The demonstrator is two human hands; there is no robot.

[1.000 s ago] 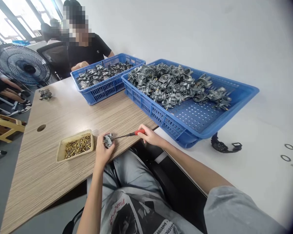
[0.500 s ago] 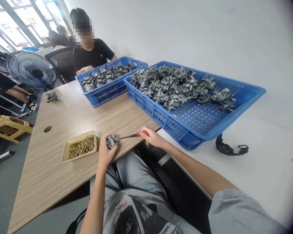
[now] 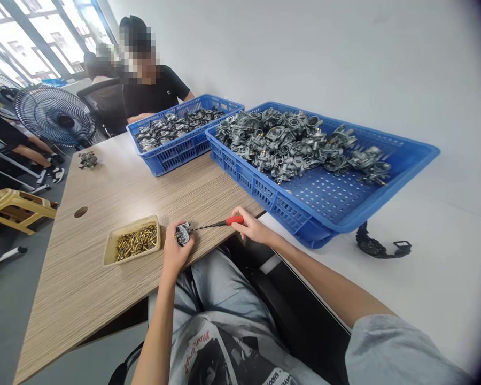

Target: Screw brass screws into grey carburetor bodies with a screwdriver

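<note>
My left hand (image 3: pixel 176 250) is closed around a small grey metal part (image 3: pixel 183 233) at the near edge of the wooden table (image 3: pixel 104 198). My right hand (image 3: pixel 251 229) pinches the red handle of a thin screwdriver (image 3: pixel 220 223), whose tip reaches into that part. Just left of my left hand sits a beige tray of brass screws (image 3: pixel 132 244). A large blue crate (image 3: pixel 344 203), piled with several grey metal castings (image 3: pixel 288 140), stands right behind my right hand.
A second blue crate of castings (image 3: pixel 180 140) stands farther back in front of a seated person in black (image 3: pixel 152 91). A lone casting (image 3: pixel 87 159) lies at the far left. A black watch (image 3: pixel 379 247) rests on the white table. A fan (image 3: pixel 56 115) and yellow stool (image 3: pixel 16 206) stand left.
The view has shifted slightly, so everything sits a little further right in frame. Both hands keep the same hold on the part and the screwdriver.
</note>
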